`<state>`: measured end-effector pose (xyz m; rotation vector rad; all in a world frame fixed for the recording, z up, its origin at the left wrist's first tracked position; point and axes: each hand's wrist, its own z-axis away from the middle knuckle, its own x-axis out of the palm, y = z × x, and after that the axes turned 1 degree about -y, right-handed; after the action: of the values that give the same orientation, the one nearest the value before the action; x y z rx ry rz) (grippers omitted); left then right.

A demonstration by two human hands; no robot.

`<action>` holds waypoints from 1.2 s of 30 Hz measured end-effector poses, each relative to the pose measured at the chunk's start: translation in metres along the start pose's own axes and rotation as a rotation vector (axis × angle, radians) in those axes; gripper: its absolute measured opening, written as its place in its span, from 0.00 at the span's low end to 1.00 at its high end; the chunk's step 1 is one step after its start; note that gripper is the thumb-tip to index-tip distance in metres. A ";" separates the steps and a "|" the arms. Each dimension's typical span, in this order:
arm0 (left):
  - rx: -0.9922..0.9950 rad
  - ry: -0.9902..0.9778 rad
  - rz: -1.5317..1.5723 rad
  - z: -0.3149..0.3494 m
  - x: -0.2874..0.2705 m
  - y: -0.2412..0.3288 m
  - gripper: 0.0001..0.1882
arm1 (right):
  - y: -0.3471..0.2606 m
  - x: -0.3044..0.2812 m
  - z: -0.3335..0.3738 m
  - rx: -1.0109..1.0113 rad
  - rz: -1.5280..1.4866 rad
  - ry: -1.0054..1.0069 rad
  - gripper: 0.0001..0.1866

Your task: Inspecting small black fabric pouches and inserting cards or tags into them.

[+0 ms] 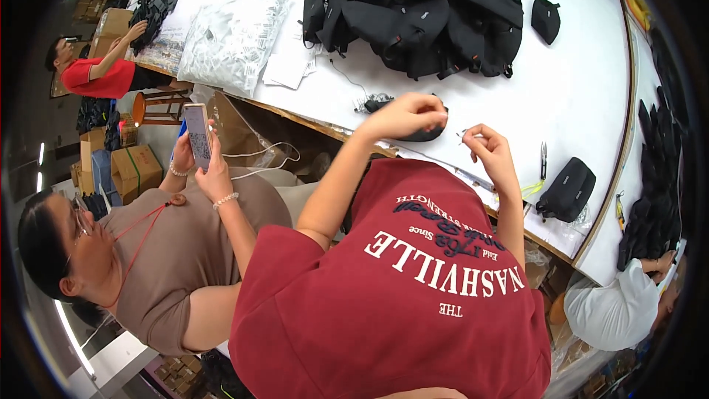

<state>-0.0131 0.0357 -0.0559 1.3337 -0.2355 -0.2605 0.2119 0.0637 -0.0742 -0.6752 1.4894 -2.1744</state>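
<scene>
Lying just under the left hand (427,112), a dark pouch (422,135) is resting on the white table (509,100) near its front edge, and the hand is partly covering it. The left fingers are curling inward with the tips drawn close together; whether they are pinching anything or touching the pouch, I cannot tell. Between three and four o'clock from the pouch, the right hand (489,149) is holding thumb and forefinger nearly together, apparently pinching a small piece (461,134) too tiny to identify.

At twelve o'clock, a heap of black bags (413,22) is sagging and folding, while at four o'clock a similar black pouch (567,188) is keeping a fuller, rounded form. Slim metal snips (543,161) are lying between that pouch and the right hand.

Judging by these looks, the pouch is probably being light, soft and slightly padded, giving under pressure rather than breaking. Its cloth is likely offering fair grip, so a flat hold on its body is seeming safest. The tiny piece is looking easy to drop, thus needing a fingertip pinch.
</scene>
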 end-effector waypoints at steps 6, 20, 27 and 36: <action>-0.145 1.019 -0.185 0.047 -0.197 -0.079 0.23 | -0.004 -0.014 0.001 0.059 -0.116 0.062 0.07; -0.696 1.049 -0.914 0.088 -0.252 -0.141 0.58 | -0.009 -0.009 -0.015 0.066 -0.142 0.146 0.05; -0.308 1.419 -0.858 0.086 -0.218 -0.108 0.44 | 0.002 -0.013 -0.009 -0.022 -0.046 0.211 0.04; 0.106 0.617 0.249 0.035 0.006 0.029 0.14 | -0.052 0.030 0.000 -0.350 0.336 0.239 0.04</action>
<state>-0.0168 0.0079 -0.0204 1.4101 0.1086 0.3776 0.1849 0.0636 -0.0205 -0.2448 1.9744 -1.8052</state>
